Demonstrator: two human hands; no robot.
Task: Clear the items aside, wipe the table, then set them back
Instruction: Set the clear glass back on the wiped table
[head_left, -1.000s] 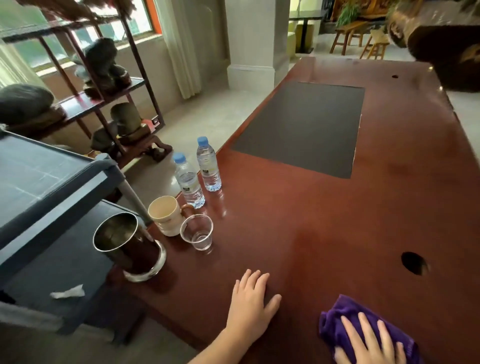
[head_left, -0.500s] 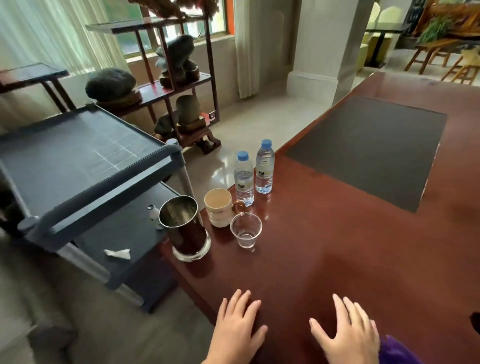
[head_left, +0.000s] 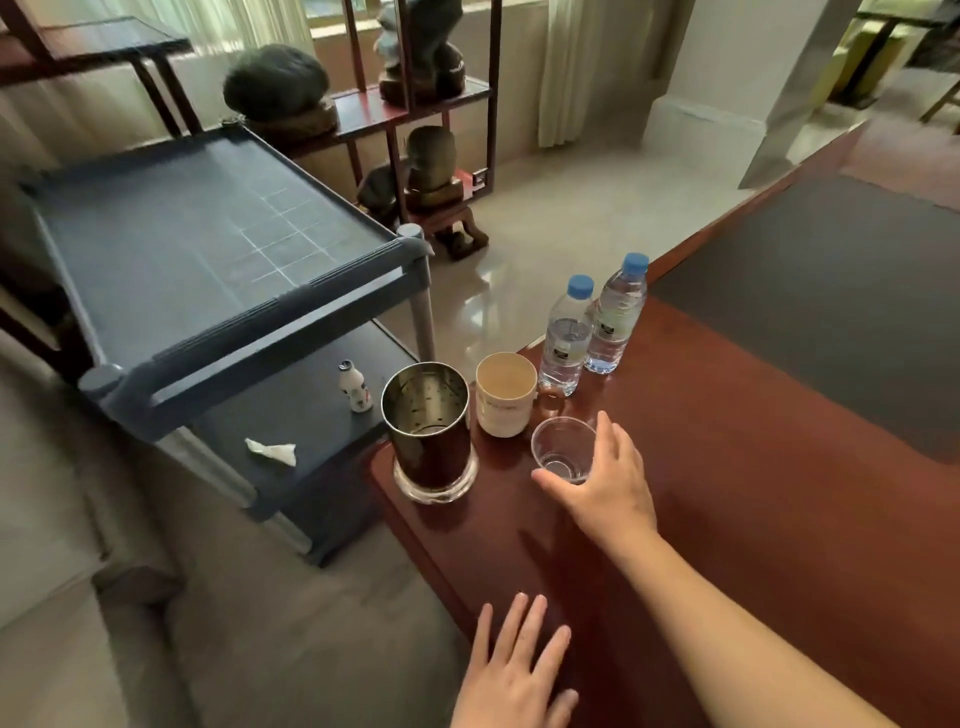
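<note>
1. Our right hand (head_left: 605, 483) curls its spread grip around the clear cup (head_left: 562, 451), not visibly pinching.
2. Mug (head_left: 505, 393) just beyond the grip, metal canister (head_left: 429, 429) left.
3. Left hand (head_left: 514, 675) flat on bench (head_left: 753, 493), fingers spread.

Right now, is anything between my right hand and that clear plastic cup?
Nothing visible. Your right hand is already at the clear cup, thumb and fingers open around its near side. The cream mug and steel canister stand to the cup's left, out of the way.

Reddish-brown table (head_left: 753, 519), blue-capped bottles (head_left: 566, 338)
</note>
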